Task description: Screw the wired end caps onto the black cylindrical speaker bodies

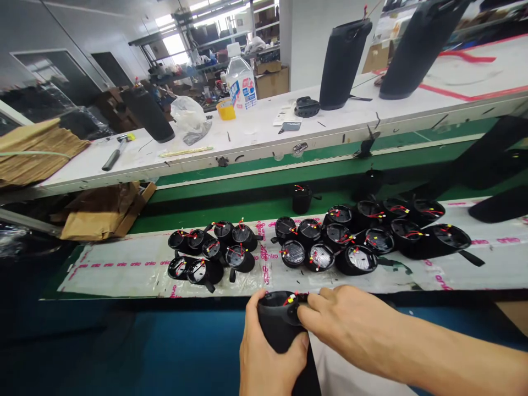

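Observation:
My left hand (268, 357) is wrapped round a black cylindrical speaker housing (278, 330), its open top tilted up towards me. Red wires with small white and yellow connectors (290, 300) stick out of that opening. At the right side of the rim, my right hand (336, 313) has its fingers closed; a dark bit shows above them, but what they grip is hidden. Just beyond, several similar housings (241, 258) stand upright in a group on the left, and a larger group of housings (357, 258) is on the right, wires showing in their tops.
A printed plastic sheet (124, 269) covers the low bench. The white shelf (247, 137) above carries a plastic bottle (241, 77), yellow tape (225, 110), a hammer-like tool (115, 154) and tall black cylinders (344, 66). Cardboard (99, 212) lies at the left.

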Demonstrator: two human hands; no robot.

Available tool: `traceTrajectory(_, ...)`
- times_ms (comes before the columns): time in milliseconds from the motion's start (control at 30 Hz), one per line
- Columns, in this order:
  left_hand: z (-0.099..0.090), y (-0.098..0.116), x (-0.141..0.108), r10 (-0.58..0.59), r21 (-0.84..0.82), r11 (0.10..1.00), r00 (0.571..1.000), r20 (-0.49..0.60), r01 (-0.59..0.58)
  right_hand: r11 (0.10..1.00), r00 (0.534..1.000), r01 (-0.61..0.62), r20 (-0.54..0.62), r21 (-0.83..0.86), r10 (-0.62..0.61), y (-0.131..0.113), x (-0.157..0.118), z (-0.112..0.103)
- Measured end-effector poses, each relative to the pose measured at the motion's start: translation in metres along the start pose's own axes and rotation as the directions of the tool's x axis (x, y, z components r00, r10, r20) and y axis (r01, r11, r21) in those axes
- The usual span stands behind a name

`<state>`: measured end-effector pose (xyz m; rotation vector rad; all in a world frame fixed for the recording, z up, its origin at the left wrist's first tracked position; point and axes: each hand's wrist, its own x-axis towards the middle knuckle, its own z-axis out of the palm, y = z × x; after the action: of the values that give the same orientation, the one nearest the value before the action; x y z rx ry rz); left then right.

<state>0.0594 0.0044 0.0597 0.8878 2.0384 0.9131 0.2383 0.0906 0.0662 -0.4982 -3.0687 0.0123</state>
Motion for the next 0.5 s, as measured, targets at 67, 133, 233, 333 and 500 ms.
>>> traceTrajectory(67,0.000,0.002,0.000,0.009,0.025,1.000,1.000,0.005,-0.009,1.000,1.000,-0.002,0.013,-0.031,0.002,-0.001,-0.001,0.000)
traceTrajectory(133,0.001,0.004,-0.002,0.026,0.071,0.997,1.000,-0.007,-0.026,0.998,1.000,-0.016,0.020,-0.059,0.017,-0.003,-0.004,0.001)
traceTrajectory(233,0.002,0.008,-0.004,0.033,0.150,0.988,0.999,-0.021,-0.029,0.995,0.999,-0.030,0.035,-0.098,0.033,-0.009,-0.009,0.005)
traceTrajectory(333,0.004,0.013,-0.006,0.019,0.200,0.980,1.000,-0.020,-0.015,0.992,0.996,-0.059,0.054,-0.114,0.065,-0.014,-0.012,0.010)
traceTrajectory(500,0.004,0.014,-0.006,-0.001,0.234,0.972,1.000,-0.020,0.005,0.995,0.996,-0.066,0.056,-0.075,0.071,-0.013,-0.007,0.008)
